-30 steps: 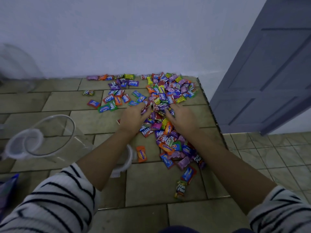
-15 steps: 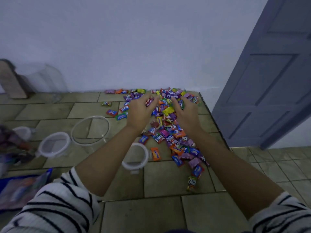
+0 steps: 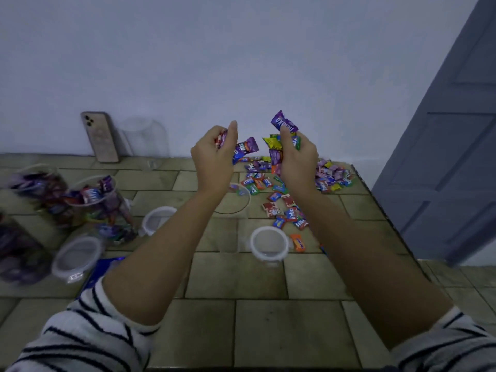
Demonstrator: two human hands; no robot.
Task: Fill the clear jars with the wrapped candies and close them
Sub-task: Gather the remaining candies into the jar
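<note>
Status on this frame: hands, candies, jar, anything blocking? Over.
Left hand and right hand both up, each grip full of wrapped candies. Open clear jar under the left wrist, lid beside it. Nothing blocking the jar mouth.

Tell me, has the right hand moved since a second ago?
Yes. The right hand has risen off the heap of colourful wrapped candies on the tiled table, carrying a fistful.

The wrapped candies [image 3: 284, 122] in the grip have glossy, crinkled film wrappers. Just below the grip, the jar [image 3: 236, 229] is clear, smooth plastic, and the lid [image 3: 269, 244] nearer the person is translucent whitish plastic. The tabletop [image 3: 236, 275] is matt tile. The sleeve [image 3: 88, 336] is striped cloth.
</note>
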